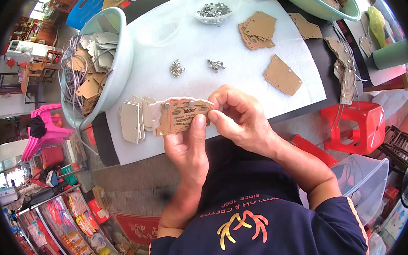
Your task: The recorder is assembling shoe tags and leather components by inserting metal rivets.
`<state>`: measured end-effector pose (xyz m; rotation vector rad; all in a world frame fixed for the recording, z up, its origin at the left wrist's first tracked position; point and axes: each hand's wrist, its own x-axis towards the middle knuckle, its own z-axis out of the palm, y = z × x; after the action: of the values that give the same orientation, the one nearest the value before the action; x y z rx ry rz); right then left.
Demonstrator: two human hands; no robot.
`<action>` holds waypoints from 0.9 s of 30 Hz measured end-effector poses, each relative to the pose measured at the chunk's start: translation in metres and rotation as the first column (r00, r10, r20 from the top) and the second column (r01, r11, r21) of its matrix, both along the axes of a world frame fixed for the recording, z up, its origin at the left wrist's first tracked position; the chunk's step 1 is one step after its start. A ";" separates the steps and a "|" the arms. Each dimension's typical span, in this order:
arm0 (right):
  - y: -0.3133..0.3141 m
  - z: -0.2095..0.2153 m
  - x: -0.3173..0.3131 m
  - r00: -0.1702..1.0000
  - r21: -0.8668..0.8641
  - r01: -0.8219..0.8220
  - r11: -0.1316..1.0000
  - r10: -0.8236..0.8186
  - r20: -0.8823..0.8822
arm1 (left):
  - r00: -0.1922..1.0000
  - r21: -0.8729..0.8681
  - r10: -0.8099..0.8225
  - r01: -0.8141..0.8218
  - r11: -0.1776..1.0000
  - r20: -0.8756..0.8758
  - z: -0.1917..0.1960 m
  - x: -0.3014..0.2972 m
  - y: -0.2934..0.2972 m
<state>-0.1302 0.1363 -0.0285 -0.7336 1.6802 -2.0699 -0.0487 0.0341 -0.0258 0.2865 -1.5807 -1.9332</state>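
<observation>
My left hand [188, 154] is closed on a brown printed cardboard piece [177, 111], its thumb lying across the front. A white edge shows behind the piece, and small silver studs sit along its top edge. At the piece's upper right corner, my right hand [240, 120] pinches thumb and forefinger together; what is between them is hidden. Just left of the held piece, several similar pieces [132, 122] stand together on the white sheet. Beyond my hands lie two small heaps of silver metal fasteners, a left heap [176, 69] and a right heap [215, 65].
The white sheet [157, 59] covers the dark table. At its far side are a clear bowl of metal fasteners [214, 11] and a clear lid [158, 25]. A pale basin [127, 52] of pieces and cords stands left. Cardboard pieces [283, 75] lie right, near a red stool [357, 127].
</observation>
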 end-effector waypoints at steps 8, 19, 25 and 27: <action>0.017 0.017 -0.019 0.979 0.116 -0.200 0.973 0.202 -0.011 | 0.985 0.170 -0.168 0.160 0.972 0.032 0.005 0.001 -0.021; 0.066 0.071 -0.094 0.988 0.118 0.031 0.993 -0.048 0.147 | 0.904 0.025 -0.427 0.426 0.904 0.030 -0.003 0.004 -0.037; 0.080 0.083 -0.141 0.957 -0.186 0.205 0.961 -0.157 0.242 | 0.923 -0.014 -0.381 0.382 0.924 0.050 -0.003 0.003 -0.034; 0.076 0.074 -0.144 0.959 0.091 0.249 0.964 -0.258 0.114 | 0.925 -0.014 -0.377 0.378 0.926 0.053 -0.003 0.002 -0.034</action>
<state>-0.2746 0.2121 0.0454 -0.3715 1.8509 -2.1550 -0.0468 0.0004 -0.0289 0.0158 -1.7940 -2.2054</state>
